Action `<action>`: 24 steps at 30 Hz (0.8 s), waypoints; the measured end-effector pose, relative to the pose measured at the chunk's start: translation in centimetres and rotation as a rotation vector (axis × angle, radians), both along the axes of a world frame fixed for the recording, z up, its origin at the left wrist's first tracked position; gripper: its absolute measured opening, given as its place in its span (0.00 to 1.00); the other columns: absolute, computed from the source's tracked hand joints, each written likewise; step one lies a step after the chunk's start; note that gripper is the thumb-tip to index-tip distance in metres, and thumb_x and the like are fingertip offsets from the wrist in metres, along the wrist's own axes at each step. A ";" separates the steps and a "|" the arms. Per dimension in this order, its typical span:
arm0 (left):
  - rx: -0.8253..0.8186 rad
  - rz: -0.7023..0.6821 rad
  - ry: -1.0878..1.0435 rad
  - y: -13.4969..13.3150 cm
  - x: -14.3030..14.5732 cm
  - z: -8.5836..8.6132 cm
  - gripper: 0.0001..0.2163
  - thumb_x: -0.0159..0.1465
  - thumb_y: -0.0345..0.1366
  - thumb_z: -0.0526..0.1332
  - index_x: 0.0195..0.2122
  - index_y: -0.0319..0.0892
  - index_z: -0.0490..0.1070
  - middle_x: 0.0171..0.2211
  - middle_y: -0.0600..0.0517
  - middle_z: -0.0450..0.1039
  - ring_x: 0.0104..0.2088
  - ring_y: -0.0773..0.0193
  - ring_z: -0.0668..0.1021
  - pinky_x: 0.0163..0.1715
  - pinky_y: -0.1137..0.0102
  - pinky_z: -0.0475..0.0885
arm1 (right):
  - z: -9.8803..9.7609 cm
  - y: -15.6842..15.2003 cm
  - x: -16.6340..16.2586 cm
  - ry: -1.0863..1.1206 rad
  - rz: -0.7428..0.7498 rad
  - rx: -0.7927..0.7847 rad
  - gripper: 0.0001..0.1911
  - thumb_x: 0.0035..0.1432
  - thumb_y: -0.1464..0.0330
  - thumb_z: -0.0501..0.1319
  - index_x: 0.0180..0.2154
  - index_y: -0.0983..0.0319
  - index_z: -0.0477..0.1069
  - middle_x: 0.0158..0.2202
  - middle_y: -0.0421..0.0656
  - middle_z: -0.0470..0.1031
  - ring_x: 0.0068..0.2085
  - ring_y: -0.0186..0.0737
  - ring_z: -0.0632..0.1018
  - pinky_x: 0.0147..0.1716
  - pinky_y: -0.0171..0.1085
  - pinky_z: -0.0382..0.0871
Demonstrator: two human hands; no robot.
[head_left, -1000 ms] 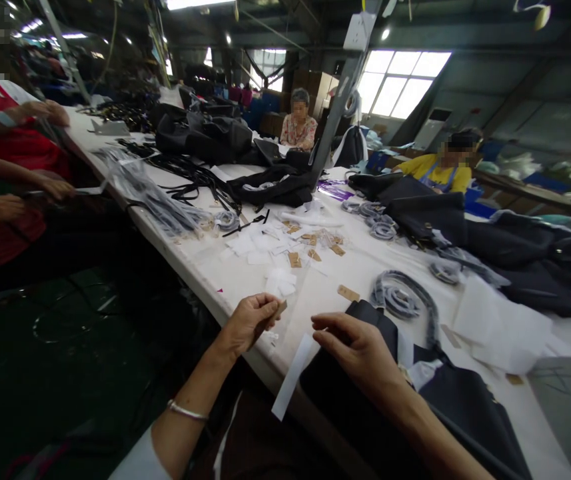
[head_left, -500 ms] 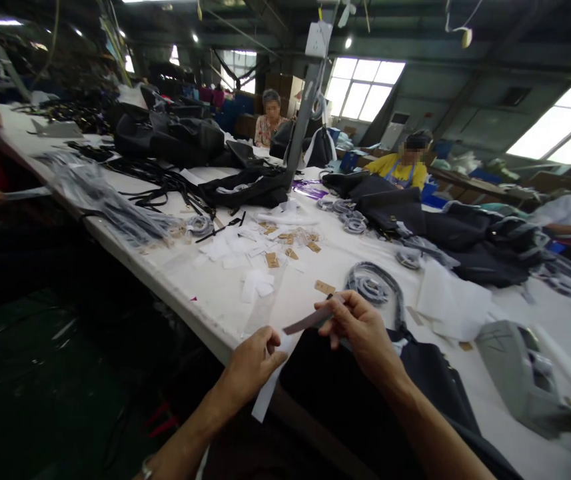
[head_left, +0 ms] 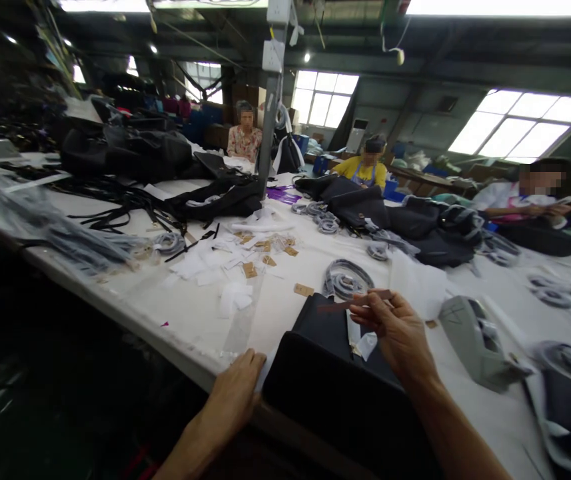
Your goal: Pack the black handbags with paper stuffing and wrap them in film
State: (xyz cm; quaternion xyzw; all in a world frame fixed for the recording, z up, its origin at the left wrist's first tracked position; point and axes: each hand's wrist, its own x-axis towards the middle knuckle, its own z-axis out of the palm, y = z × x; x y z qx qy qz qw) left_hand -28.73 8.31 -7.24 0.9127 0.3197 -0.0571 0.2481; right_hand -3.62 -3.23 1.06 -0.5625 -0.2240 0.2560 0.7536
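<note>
Pinching the strip (head_left: 348,305), the right hand (head_left: 399,327) is pointing it leftward above the bag (head_left: 335,393), the left hand's (head_left: 238,383) grip being unclear.

Gray pole (head_left: 268,113), bright windows (head_left: 508,140), purple film (head_left: 284,195), yellow-shirted co-worker (head_left: 349,167)

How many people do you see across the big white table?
3. A person in a flowery top is left of the post, one in yellow right of it, one in white and pink at far right. More may be hidden in the dark background.
</note>
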 end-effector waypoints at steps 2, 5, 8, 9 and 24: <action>-0.003 -0.011 -0.003 0.2 -0.2 -0.3 0.22 0.54 0.26 0.53 0.51 0.42 0.64 0.52 0.46 0.67 0.52 0.57 0.69 0.53 0.67 0.63 | -0.3 -1.1 1.1 -0.007 -0.078 0.042 0.19 0.46 0.60 0.72 0.35 0.62 0.69 0.34 0.45 0.80 0.30 0.40 0.81 0.32 0.36 0.79; 0.047 -0.050 0.025 0.9 -0.2 -1.7 0.23 0.53 0.24 0.53 0.51 0.42 0.65 0.51 0.47 0.68 0.51 0.58 0.70 0.53 0.68 0.62 | -0.8 -2.6 2.6 0.014 -0.154 0.070 0.19 0.44 0.62 0.74 0.35 0.62 0.71 0.35 0.44 0.80 0.33 0.39 0.81 0.37 0.34 0.78; 0.175 -0.073 0.105 2.5 0.1 -3.2 0.25 0.52 0.22 0.52 0.53 0.40 0.64 0.53 0.45 0.67 0.53 0.58 0.69 0.54 0.67 0.62 | -1.3 -3.9 3.8 0.032 -0.188 0.060 0.19 0.42 0.63 0.74 0.35 0.63 0.72 0.35 0.44 0.80 0.34 0.38 0.81 0.37 0.33 0.78; 0.228 -0.069 0.137 3.4 0.2 -3.3 0.26 0.53 0.21 0.52 0.54 0.39 0.64 0.53 0.45 0.67 0.53 0.59 0.69 0.54 0.67 0.62 | -1.4 -4.3 4.1 0.035 -0.195 0.057 0.19 0.42 0.63 0.74 0.35 0.64 0.72 0.35 0.44 0.80 0.33 0.38 0.81 0.36 0.33 0.78; 0.369 -0.293 -0.471 11.4 23.3 6.8 0.15 0.65 0.33 0.55 0.52 0.43 0.69 0.52 0.49 0.72 0.52 0.61 0.72 0.53 0.70 0.66 | 2.6 -4.1 8.2 -0.297 -0.104 -0.240 0.18 0.51 0.56 0.67 0.35 0.64 0.73 0.24 0.43 0.76 0.24 0.36 0.76 0.21 0.33 0.72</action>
